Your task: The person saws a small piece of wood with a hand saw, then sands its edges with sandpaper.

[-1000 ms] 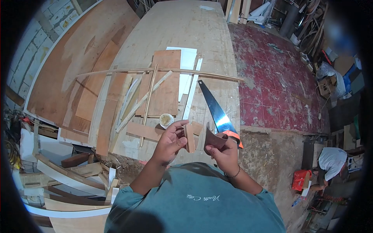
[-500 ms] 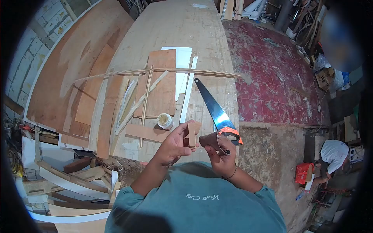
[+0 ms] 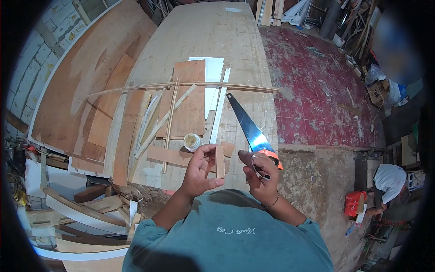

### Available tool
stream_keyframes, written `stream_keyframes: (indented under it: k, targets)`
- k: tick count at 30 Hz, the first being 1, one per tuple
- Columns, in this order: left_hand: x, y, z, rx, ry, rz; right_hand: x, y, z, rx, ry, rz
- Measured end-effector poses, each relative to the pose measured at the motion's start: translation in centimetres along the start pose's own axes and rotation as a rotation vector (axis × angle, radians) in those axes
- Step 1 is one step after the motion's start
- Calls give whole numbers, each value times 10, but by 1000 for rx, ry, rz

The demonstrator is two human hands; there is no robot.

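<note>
Upright in my left hand point(image 3: 197, 171) is a small flat wooden piece point(image 3: 219, 162), gripped along its left side between thumb and fingers. My right hand point(image 3: 264, 179), to its right, is closed on a curled sheet of brown sandpaper point(image 3: 256, 164). A gap separates the sandpaper from the wood. Just beyond my right hand lies a handsaw point(image 3: 247, 124), its orange and black handle partly hidden by my fingers. Past my left hand stands an open white tub point(image 3: 192, 142) with pale stuff inside. A thin wooden board point(image 3: 170, 155) passes behind the left hand.
Thin wood strips point(image 3: 181, 104), a brown panel point(image 3: 189, 99) and white sheets point(image 3: 213, 75) lie on the plywood worktable point(image 3: 204, 31). Large boards point(image 3: 99, 81) lean at left, with curved offcuts point(image 3: 86, 208) below. At far right a person in a white shirt point(image 3: 389, 179) bends near a red box point(image 3: 352, 202).
My right hand has drawn right, away from the wooden piece, and the sandpaper is curled tighter. My left hand has shifted slightly left with the wood, uncovering a small block on the table.
</note>
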State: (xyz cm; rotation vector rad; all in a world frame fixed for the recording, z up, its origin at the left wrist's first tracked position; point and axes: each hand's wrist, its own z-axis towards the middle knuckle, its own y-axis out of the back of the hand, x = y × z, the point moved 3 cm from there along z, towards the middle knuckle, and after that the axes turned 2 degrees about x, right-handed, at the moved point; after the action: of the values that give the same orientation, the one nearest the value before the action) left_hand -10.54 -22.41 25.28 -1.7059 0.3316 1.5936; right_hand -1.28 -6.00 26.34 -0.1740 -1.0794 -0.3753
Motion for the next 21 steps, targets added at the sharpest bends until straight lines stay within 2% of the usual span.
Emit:
stream_keyframes:
  k: [5,7,9,14,16,18,20,21]
  targets:
    - [-2,-2,3,-8,-78,-35,-5,4,-1,47,-15,-58]
    - [-3,0,3,-23,14,-62,-9,7,0,98,-55,-104]
    - [-8,-3,5,-34,-4,-74,-7,11,9,77,75,-80]
    - [-2,-3,11,-15,-37,-75,0,10,25,14,-4,-126]
    - [3,-6,17,7,-69,-118,5,1,30,18,64,-210]
    - [4,-10,21,20,-106,-114,8,-9,28,2,93,-118]
    - [8,-9,24,74,-112,-217,25,-17,24,111,439,-343]
    - [9,-8,24,77,-104,-213,25,-23,23,181,532,-369]
